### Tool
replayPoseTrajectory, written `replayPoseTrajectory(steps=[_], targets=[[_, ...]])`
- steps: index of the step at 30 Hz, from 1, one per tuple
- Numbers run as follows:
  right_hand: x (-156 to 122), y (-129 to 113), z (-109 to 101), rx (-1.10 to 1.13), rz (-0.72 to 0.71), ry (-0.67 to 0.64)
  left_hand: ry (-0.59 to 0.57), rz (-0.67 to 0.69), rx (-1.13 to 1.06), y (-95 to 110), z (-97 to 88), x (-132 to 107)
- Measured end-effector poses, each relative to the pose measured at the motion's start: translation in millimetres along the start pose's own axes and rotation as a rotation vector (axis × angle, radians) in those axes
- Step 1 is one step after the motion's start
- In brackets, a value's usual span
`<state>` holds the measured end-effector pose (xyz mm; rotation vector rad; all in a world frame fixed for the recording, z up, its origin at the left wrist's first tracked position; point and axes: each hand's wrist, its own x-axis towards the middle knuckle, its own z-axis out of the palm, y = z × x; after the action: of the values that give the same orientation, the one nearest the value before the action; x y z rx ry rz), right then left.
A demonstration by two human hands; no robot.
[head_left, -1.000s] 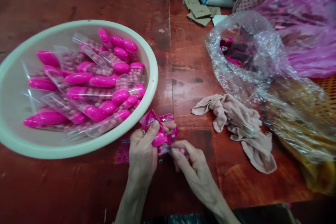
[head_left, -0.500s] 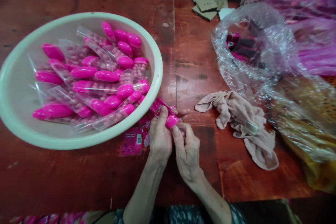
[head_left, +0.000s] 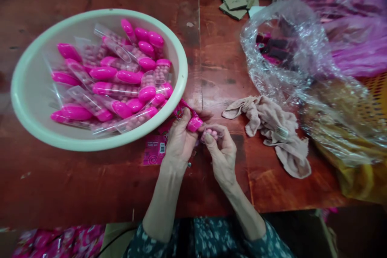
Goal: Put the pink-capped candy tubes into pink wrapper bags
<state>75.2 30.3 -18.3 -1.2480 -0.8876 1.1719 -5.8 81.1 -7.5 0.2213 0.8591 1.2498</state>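
Note:
My left hand [head_left: 180,142] is closed, its thumb pressing a glossy pink printed wrapper [head_left: 180,109]. A bright pink cap [head_left: 195,123] sticks out from the same grip. Just to the right, my right hand [head_left: 223,157] pinches a clear tube of pink balls [head_left: 211,132] between thumb and fingers. Cap and tube end are a little apart; most of the tube is hidden by the right hand. Beside my left wrist lies a flat pink printed card [head_left: 153,151] with a barcode.
A large white basin [head_left: 22,100] on the left holds many pink-capped tubes of balls. Right of my hands lies a crumpled beige cloth [head_left: 273,127]. Beyond it are a clear plastic bag [head_left: 250,60] with dark pink packets and some cardboard pieces [head_left: 234,2].
The pink cap and the tube, close together before, have come apart. My right hand has shifted slightly right, and the pink balls now show at the tube's end. The camera view has shifted.

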Motion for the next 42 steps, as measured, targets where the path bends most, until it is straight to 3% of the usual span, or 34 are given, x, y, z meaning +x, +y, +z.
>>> replayPoseTrajectory(steps=[4, 10, 16, 20, 22, 25, 27, 32, 34, 38, 42], targets=[[1, -7, -3, -0.019, -0.05, 0.028, 0.029, 0.015, -0.031, 4, -2.4, -2], [0, -14, 1, -0.09, -0.114, 0.051, 0.054, -0.111, -0.079, 13, 4.0, -17], [-5, -18, 9, -0.263, -0.21, 0.123, 0.042, -0.199, -0.119, 11, 10.2, -25], [-12, -15, 10, -0.372, -0.243, 0.091, 0.066, -0.227, -0.113, 6, 8.4, -25], [-13, -14, 9, -0.399, -0.251, 0.106, 0.059, -0.215, -0.095, 7, 4.9, -27], [-14, -16, 2, -0.392, -0.209, 0.13, 0.094, -0.069, -0.039, 14, -4.4, -33], [-19, -20, -5, -0.357, -0.15, 0.081, 0.128, -0.005, 0.017, 23, -13.1, -41], [-45, -25, -18, -0.356, -0.036, -0.232, 0.224, -0.099, 0.119, 39, -37.1, -66], [-56, -22, -19, -0.37, -0.026, -0.277, 0.24, -0.087, 0.16, 41, -43.9, -76], [-64, -9, -16, -0.376, -0.039, -0.177, 0.164, -0.009, 0.351, 42, -46.8, -92], [-61, 4, -14, -0.392, -0.083, -0.089, 0.007, -0.069, 0.546, 44, -44.5, -86]])
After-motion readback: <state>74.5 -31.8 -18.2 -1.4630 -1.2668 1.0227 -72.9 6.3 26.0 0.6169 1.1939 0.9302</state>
